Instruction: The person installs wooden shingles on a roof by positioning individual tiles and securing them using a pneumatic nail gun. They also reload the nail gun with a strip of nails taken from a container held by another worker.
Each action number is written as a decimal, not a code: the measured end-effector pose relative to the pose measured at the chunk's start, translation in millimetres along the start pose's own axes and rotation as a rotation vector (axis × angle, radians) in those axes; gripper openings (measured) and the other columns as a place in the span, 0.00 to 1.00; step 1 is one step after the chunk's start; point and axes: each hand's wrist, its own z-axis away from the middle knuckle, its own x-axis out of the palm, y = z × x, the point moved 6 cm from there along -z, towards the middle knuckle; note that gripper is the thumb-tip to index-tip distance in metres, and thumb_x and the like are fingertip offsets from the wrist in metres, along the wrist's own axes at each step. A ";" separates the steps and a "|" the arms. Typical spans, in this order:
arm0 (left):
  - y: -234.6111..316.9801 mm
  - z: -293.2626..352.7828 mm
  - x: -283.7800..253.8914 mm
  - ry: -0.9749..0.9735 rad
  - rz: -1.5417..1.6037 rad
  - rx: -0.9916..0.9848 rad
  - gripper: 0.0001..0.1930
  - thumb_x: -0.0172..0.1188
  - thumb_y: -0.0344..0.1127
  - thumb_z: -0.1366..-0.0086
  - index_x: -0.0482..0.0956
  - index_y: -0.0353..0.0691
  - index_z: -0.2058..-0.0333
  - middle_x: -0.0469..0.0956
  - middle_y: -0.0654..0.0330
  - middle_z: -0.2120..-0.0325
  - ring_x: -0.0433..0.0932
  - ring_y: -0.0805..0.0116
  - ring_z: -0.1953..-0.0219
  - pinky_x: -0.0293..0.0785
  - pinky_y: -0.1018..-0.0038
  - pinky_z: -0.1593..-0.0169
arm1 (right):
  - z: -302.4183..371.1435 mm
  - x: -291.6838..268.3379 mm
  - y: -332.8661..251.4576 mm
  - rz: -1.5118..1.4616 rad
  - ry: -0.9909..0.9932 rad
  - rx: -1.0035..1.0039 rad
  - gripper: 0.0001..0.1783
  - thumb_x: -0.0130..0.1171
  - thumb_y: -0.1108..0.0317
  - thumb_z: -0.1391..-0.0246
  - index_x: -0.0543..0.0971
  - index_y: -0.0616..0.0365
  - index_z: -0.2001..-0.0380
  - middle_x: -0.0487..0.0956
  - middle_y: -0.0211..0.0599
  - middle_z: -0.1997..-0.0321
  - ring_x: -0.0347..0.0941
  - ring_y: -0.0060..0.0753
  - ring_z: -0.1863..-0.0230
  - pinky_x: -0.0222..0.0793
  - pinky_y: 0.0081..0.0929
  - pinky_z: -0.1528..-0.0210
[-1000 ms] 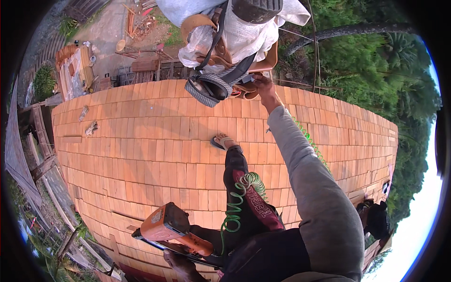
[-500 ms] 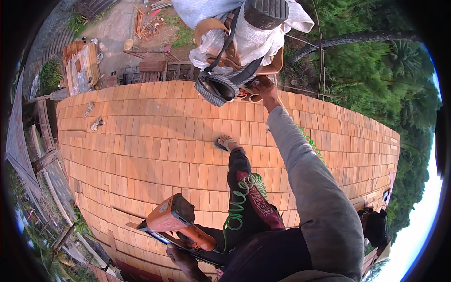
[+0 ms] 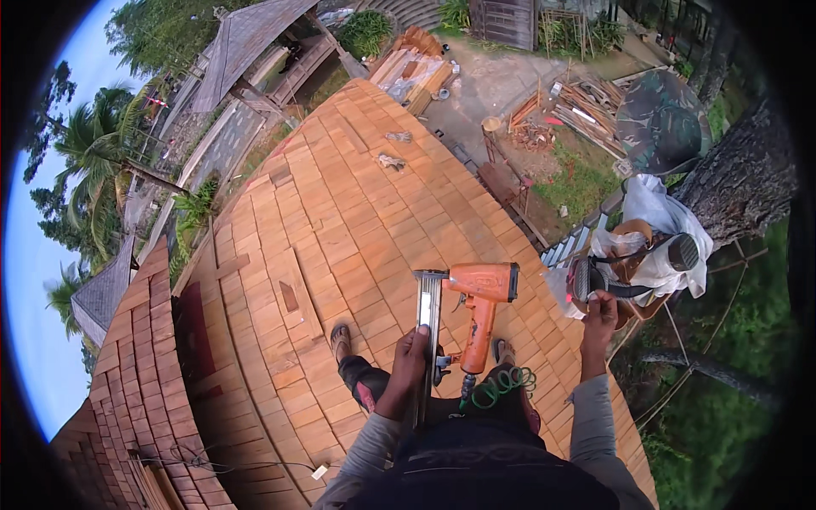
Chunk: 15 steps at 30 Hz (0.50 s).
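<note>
An orange nail gun with a long metal magazine lies in front of my body. My left hand is closed around its magazine, thumb along the top. A coiled green air hose hangs by the handle's lower end. On the right, my right hand has its fingers bent against the near edge of a brown container; what they hold is hidden. White sacking, brown leather-like pieces and a dark strap fill that container.
Sloping wooden shingles lie under my sandalled feet. Loose boards and a pair of gloves rest on them. A ladder stands at the roof's right edge, beside a camouflage hat and a tree trunk. Timber is stacked below.
My view has swung left, and the ladder side now sits at the right. The nail gun has come up to the middle, upright in my left hand. My right hand stays at the container.
</note>
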 end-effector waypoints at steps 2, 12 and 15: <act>-5.6 -13.1 -14.1 -0.002 -0.009 0.100 0.22 0.47 0.52 0.21 0.73 0.42 0.70 0.75 0.63 0.82 0.76 0.72 0.85 0.74 0.74 0.81 | 1.8 83.0 -76.5 -0.099 -0.134 -0.018 0.11 0.58 0.72 0.32 0.79 0.60 0.50 0.75 0.21 0.66 0.64 0.11 0.68 0.60 0.16 0.66; 5.2 2.7 -63.3 -0.019 0.099 0.168 0.21 0.49 0.52 0.21 0.71 0.42 0.68 0.75 0.61 0.83 0.75 0.72 0.87 0.71 0.74 0.85 | 133.6 291.9 -167.8 0.153 -0.917 -0.139 0.04 0.61 0.75 0.35 0.81 0.63 0.59 0.83 0.31 0.63 0.78 0.14 0.62 0.74 0.17 0.61; -9.2 7.7 -76.0 0.020 0.109 0.199 0.21 0.49 0.53 0.21 0.71 0.41 0.68 0.73 0.63 0.83 0.75 0.72 0.86 0.71 0.73 0.85 | 166.7 322.5 -164.7 0.295 -1.013 -0.228 0.03 0.63 0.76 0.38 0.82 0.62 0.62 0.84 0.33 0.64 0.79 0.18 0.63 0.75 0.20 0.62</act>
